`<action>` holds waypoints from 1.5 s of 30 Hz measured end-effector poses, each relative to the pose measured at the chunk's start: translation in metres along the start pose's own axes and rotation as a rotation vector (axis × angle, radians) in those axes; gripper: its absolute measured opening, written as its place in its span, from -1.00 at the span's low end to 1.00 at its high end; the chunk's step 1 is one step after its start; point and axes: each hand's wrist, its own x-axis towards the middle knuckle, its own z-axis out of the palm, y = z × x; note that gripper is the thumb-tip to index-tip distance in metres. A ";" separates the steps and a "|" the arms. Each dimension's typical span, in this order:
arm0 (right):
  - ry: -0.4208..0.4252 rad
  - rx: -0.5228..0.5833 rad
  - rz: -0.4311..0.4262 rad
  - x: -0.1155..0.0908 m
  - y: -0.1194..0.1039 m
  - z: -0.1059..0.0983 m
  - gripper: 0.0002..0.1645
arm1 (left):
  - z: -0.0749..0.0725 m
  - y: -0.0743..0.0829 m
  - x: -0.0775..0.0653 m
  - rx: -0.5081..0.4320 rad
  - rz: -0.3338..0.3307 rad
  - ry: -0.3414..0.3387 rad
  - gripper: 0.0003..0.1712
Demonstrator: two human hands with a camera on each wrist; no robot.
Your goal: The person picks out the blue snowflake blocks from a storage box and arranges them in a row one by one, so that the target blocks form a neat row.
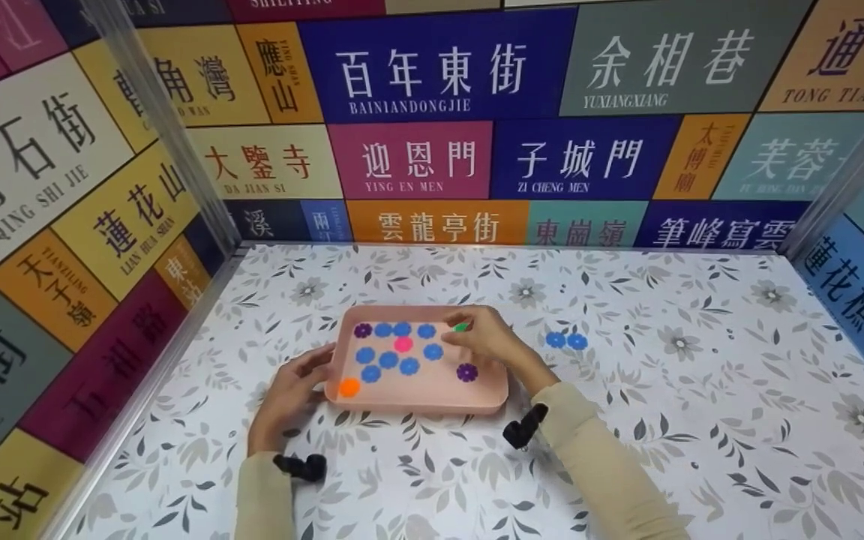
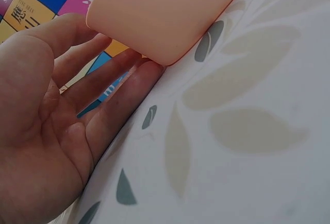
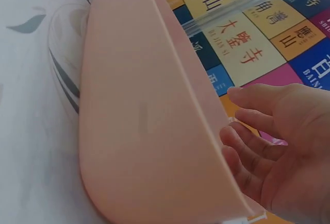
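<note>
A shallow pink tray [image 1: 417, 405] stands on the patterned tabletop. In it lie several blue flower-shaped pieces [image 1: 409, 366], two purple ones [image 1: 466, 372], a pink one [image 1: 403, 344] and an orange one [image 1: 349, 388]. My left hand [image 1: 293, 386] is at the tray's left end; its loosely extended fingers [image 2: 118, 87] reach the tray wall [image 2: 165, 18]. Over the tray's right part is my right hand [image 1: 486, 334], fingers bent loosely. A green piece [image 1: 460, 328] shows by those fingertips; no piece appears between the fingers [image 3: 252, 141] in the right wrist view.
Two blue flower pieces [image 1: 566, 341] lie on the table right of the tray. Walls with colourful Chinese sign panels [image 1: 439, 64] rise behind and at both sides. Clear corner posts [image 1: 169, 127] join them. A black camera [image 1: 526, 426] is strapped to each wrist.
</note>
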 end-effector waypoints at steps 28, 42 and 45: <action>-0.036 -0.136 0.041 0.011 0.003 0.030 -0.60 | 0.002 0.001 0.003 0.020 -0.061 0.014 -0.48; -0.026 -0.257 0.056 0.008 -0.002 0.034 -0.66 | 0.000 -0.001 0.001 0.023 0.028 0.002 -0.47; -0.015 -0.286 0.070 0.007 -0.003 0.035 -0.66 | 0.001 -0.001 0.001 0.046 -0.003 0.008 -0.48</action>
